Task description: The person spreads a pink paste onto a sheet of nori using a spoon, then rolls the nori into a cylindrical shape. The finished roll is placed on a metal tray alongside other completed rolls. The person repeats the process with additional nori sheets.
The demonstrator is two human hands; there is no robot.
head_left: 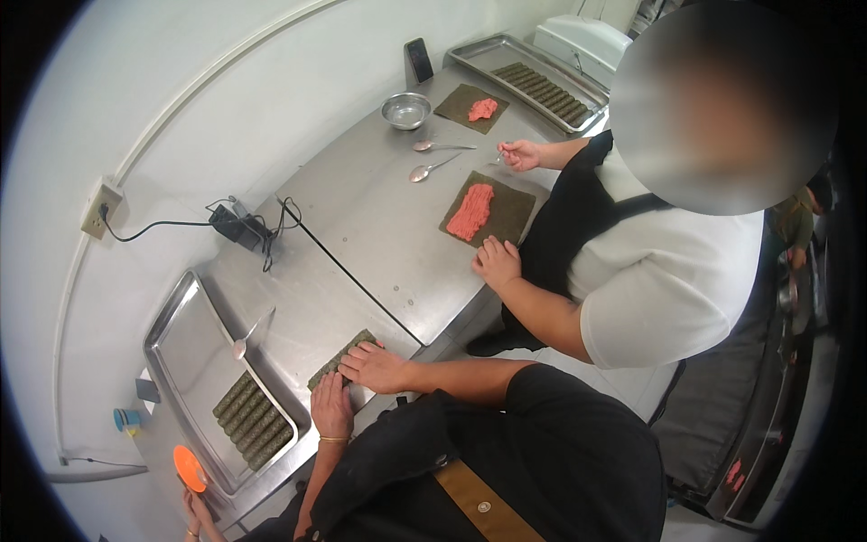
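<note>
On the steel table in front of me lies a dark green seaweed roll (331, 362), with a bit of pink filling showing at its far end. My left hand (332, 408) presses on its near end, fingers together and bent over it. Beside it, my right hand (376, 369) curls its fingers over the roll's middle. Both hands hide part of the roll, and its underside is out of sight. Left of my hands, a metal tray (172, 357) holds several finished seaweed rolls (248, 420). A spoon (255, 336) lies across the tray's edge.
Across the table, a co-worker in a black apron (564, 212) handles a seaweed sheet (510, 212) with pink filling. Beyond are a metal bowl (405, 111), spoons (433, 169), a phone (418, 60) and another tray (578, 77). Black cables (248, 228) lie by the wall. Another person's hand nears an orange plate (189, 468).
</note>
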